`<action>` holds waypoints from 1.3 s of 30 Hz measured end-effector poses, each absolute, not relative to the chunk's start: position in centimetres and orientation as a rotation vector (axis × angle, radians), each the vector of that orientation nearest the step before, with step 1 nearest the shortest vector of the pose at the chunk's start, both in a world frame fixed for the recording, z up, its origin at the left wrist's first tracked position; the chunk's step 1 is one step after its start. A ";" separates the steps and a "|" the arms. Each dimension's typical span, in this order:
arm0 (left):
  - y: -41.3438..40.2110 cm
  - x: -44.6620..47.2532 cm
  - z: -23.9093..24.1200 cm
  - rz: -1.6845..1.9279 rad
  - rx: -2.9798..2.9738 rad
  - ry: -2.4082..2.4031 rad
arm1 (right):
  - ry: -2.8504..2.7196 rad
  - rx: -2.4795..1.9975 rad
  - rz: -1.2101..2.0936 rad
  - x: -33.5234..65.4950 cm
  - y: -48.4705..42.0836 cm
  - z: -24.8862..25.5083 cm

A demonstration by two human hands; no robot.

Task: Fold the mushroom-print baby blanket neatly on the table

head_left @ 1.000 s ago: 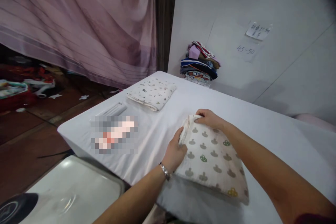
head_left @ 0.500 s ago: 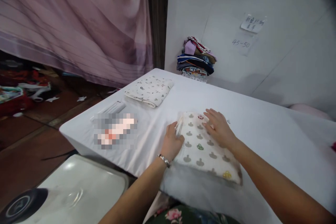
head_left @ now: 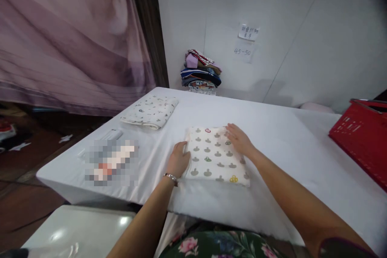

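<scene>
A folded white cloth (head_left: pixel 211 155) printed with grey mushroom shapes and a few coloured ones lies flat on the white-covered table. Along its left edge rests my left hand (head_left: pixel 178 160), wearing a bracelet, fingers apart with the thumb against the cloth. My right hand (head_left: pixel 240 140) lies over the upper right corner, its fingers stretched out and loose. Farther left on the table is a second folded white cloth (head_left: pixel 151 112) with a small dark print, touched by neither hand.
A stack of folded fabrics (head_left: pixel 201 72) stands by the wall behind the table (head_left: pixel 272 137). At the right is a red basket (head_left: pixel 363 141). A blurred-out item (head_left: pixel 111 163) lies on the table's left part, near a pale stool-like surface (head_left: pixel 78 229). A pink curtain (head_left: pixel 75 36) hangs at left.
The view has turned right, bringing the red basket in. My left hand has eased from the cloth's bunched left edge, which now lies flatter. My right hand has shifted toward the upper right corner.
</scene>
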State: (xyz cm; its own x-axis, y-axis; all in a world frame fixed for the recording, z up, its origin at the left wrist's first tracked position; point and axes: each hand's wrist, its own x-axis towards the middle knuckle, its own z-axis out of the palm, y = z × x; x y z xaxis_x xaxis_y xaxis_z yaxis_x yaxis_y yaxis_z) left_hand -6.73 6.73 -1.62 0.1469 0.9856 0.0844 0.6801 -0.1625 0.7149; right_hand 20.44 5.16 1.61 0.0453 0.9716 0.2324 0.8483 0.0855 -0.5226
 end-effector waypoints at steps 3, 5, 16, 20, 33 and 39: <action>6.9 -6.8 -1.6 0.731 1.887 1.586 | -1.644 -1.856 0.614 22.9 7.5 2.5; 6.8 -6.7 -1.6 0.713 1.906 1.596 | -1.663 -1.857 0.845 23.9 8.8 2.9; 6.2 -6.3 -2.7 0.768 2.037 1.670 | -1.833 -1.867 1.114 27.4 12.2 3.0; 5.9 -6.5 -1.5 0.671 2.107 1.721 | -1.817 -1.809 1.129 27.6 11.9 2.0; 9.8 -1.6 -1.9 0.236 2.518 1.466 | -1.644 -1.806 1.006 28.1 11.1 -0.6; 10.0 -2.0 -2.7 0.278 2.554 1.452 | -1.668 -1.881 0.753 27.5 11.3 -2.3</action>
State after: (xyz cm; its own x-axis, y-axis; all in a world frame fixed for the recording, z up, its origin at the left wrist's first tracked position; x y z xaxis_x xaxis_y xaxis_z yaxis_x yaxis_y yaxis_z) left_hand -1.98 10.02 -2.70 0.5025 0.8618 0.0687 0.8261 -0.5021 0.2557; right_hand 27.48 11.29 -2.27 0.0910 0.9934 -0.0705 0.7098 -0.1143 -0.6950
